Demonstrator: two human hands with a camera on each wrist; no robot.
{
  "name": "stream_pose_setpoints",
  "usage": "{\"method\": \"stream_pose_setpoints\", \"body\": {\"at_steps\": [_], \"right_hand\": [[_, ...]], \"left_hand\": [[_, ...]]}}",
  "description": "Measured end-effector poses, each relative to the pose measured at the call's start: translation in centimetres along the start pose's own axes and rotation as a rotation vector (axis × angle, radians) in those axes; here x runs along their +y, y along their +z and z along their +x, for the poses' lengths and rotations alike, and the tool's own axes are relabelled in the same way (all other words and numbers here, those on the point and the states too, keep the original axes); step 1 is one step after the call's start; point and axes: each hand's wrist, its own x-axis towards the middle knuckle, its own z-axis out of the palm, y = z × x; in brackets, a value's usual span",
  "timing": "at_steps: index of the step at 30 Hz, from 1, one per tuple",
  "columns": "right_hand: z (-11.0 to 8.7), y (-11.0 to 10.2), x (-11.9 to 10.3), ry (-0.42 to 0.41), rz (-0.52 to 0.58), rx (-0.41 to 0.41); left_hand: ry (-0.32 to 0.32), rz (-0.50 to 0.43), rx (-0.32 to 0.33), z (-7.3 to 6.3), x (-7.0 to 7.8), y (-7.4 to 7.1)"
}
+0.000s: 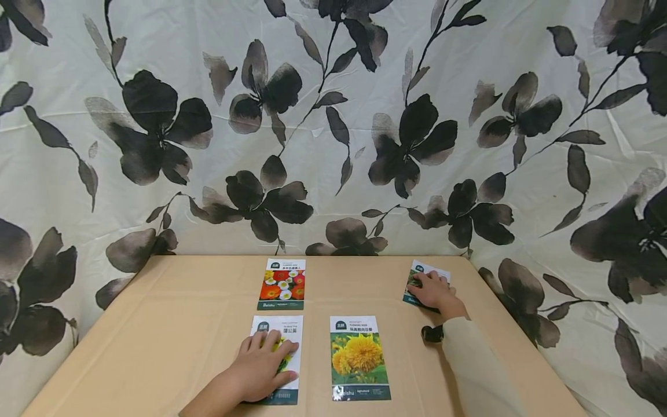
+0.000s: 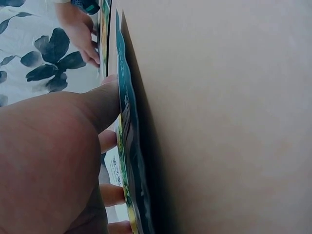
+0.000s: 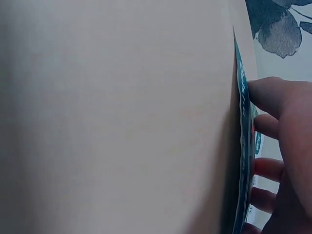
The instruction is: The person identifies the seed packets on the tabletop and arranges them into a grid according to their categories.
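Observation:
My left hand point(image 1: 259, 366) lies over a seed packet point(image 1: 293, 389) at the front, its fingers spread and touching the face; the hand hides much of the picture. In the left wrist view, thumb and fingertips meet the printed side of that packet point(image 2: 127, 97). At the back right, my right hand point(image 1: 438, 293) rests on another seed packet point(image 1: 421, 267), which sits slightly turned and is mostly covered. The right wrist view has its fingertips on the face of this packet point(image 3: 244, 141), whose dark green edge shows.
A seed packet with yellow flowers point(image 1: 359, 356) lies right of my left hand. Behind that hand lies one with red, orange and white flowers point(image 1: 282, 286). The light wooden-coloured table point(image 1: 172, 324) ends at a floral cloth point(image 1: 333, 145). A dark watch point(image 1: 432, 333) is on my right wrist.

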Motion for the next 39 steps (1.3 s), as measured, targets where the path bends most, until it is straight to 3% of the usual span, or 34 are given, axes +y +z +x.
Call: {"method": "stream_pose_setpoints", "body": {"at_steps": [39], "right_hand": [[-0.6, 1.2, -3.7, -0.073, -0.006, 0.023]], "left_hand": [[-0.005, -0.002, -0.002, 0.2, 0.0, 0.1]]}}
